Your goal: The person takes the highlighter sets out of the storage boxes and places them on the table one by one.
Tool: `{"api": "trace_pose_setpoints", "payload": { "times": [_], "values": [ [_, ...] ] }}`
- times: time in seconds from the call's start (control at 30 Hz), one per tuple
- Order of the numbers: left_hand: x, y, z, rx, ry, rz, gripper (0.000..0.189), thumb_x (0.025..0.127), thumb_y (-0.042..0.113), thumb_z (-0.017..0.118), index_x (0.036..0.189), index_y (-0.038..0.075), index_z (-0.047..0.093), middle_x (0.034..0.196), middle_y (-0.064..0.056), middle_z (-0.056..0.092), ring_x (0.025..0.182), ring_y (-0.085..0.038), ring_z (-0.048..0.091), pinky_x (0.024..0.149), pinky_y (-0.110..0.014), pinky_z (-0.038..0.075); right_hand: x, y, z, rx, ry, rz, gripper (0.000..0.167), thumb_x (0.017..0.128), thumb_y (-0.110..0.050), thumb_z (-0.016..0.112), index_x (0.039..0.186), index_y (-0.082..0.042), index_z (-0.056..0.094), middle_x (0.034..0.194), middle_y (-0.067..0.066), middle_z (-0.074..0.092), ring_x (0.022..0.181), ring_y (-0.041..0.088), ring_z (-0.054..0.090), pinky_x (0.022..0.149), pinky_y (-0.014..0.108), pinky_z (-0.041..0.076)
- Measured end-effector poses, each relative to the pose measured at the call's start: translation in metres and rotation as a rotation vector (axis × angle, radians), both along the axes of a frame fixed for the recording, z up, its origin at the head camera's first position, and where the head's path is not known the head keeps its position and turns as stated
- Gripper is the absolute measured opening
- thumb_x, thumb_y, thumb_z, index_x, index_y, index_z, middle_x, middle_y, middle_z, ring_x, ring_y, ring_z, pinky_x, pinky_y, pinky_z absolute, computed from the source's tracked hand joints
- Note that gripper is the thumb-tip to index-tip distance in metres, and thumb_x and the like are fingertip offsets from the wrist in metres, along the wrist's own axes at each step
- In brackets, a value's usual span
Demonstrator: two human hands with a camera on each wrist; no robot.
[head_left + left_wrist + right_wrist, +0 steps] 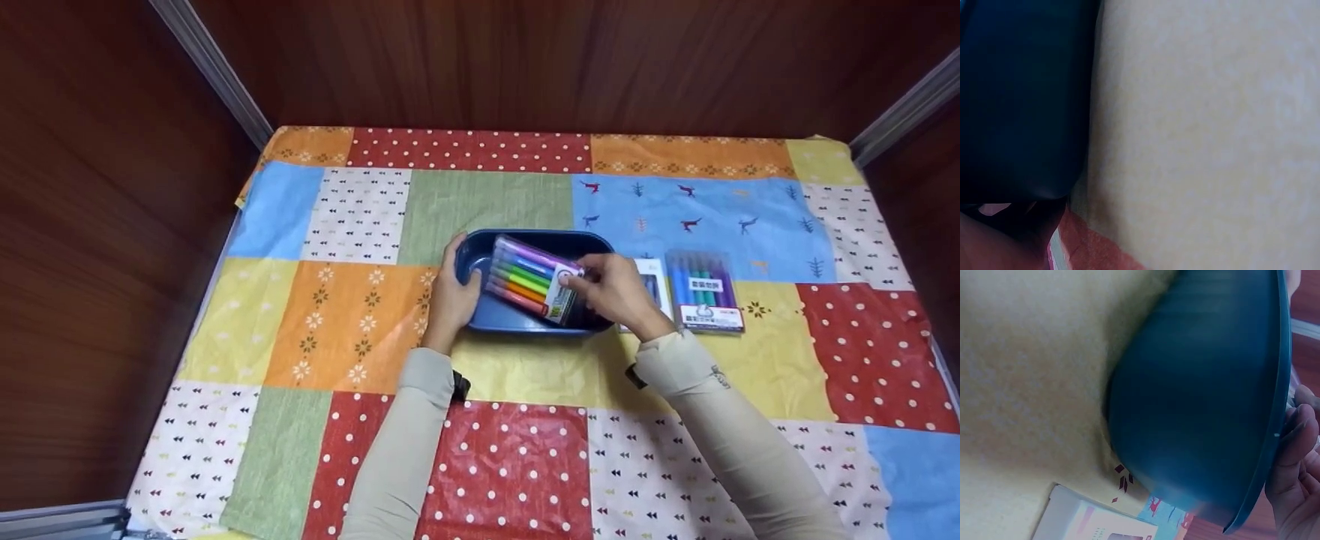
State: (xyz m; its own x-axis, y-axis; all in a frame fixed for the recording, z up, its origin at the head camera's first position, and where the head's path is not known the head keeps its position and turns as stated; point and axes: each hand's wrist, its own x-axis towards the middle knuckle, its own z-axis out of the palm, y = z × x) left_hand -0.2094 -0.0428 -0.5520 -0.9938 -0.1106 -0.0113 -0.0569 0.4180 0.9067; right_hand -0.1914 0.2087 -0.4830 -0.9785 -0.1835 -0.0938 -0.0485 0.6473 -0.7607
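A dark blue plastic basin (510,324) stands on the patterned tablecloth in the head view. My left hand (454,300) grips its left end, thumb over the rim and fingers outside. A clear pack of coloured markers (521,281) lies tilted within the basin's opening; whether it touches the bottom I cannot tell. My right hand (619,292) pinches the pack's right end, above the basin's right side. In the right wrist view, the basin's outer wall (1202,394) hides most of the pack beside my right hand (1294,478). The left wrist view shows mainly the basin's dark side (1022,101).
Right of the basin lies a white-edged pack (654,274), partly covered by my right hand. Next to it is another clear pack of blue, green and purple pens (703,292). A patchwork tablecloth (510,450) covers the table, with brown wood panels (525,67) around it.
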Motion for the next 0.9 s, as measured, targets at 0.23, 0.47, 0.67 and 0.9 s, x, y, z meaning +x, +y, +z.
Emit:
{"api": "trace_pose_setpoints", "payload": {
  "times": [0.23, 0.47, 0.67, 0.9],
  "values": [
    [0.000, 0.002, -0.001, -0.015, -0.002, -0.013, 0.066, 0.095, 0.008, 0.060, 0.155, 0.025, 0.037, 0.156, -0.012, 0.048, 0.134, -0.039, 0.054, 0.113, -0.052, 0.044, 0.002, 0.006, 0.000, -0.029, 0.004, -0.032, 0.022, 0.094, -0.026, 0.071, 0.103, -0.006, 0.073, 0.067, 0.006, 0.063, 0.049, 0.011, 0.057, 0.045, 0.026, 0.048],
    [-0.002, 0.004, 0.002, -0.027, 0.007, -0.021, 0.065, 0.095, 0.010, 0.060, 0.153, 0.028, 0.038, 0.156, -0.010, 0.049, 0.134, -0.037, 0.055, 0.112, -0.052, 0.045, 0.003, 0.013, 0.004, -0.059, 0.008, -0.054, 0.026, 0.096, -0.031, 0.068, 0.106, -0.007, 0.072, 0.070, 0.008, 0.062, 0.051, 0.012, 0.056, 0.046, 0.026, 0.049],
    [-0.001, 0.001, 0.002, -0.022, 0.015, -0.015, 0.064, 0.096, 0.009, 0.060, 0.154, 0.027, 0.038, 0.156, -0.009, 0.049, 0.136, -0.036, 0.053, 0.114, -0.051, 0.043, 0.003, 0.015, 0.005, -0.065, 0.033, -0.079, 0.031, 0.096, -0.035, 0.067, 0.107, -0.006, 0.072, 0.073, 0.009, 0.064, 0.055, 0.011, 0.056, 0.049, 0.024, 0.049],
    [0.000, 0.000, 0.001, -0.029, 0.001, -0.001, 0.064, 0.096, 0.008, 0.059, 0.154, 0.026, 0.038, 0.157, -0.007, 0.048, 0.137, -0.036, 0.052, 0.115, -0.051, 0.043, 0.005, 0.020, 0.006, -0.052, 0.068, -0.132, 0.036, 0.095, -0.041, 0.068, 0.108, -0.008, 0.073, 0.075, 0.004, 0.062, 0.057, 0.011, 0.057, 0.051, 0.024, 0.051]
  ]
}}
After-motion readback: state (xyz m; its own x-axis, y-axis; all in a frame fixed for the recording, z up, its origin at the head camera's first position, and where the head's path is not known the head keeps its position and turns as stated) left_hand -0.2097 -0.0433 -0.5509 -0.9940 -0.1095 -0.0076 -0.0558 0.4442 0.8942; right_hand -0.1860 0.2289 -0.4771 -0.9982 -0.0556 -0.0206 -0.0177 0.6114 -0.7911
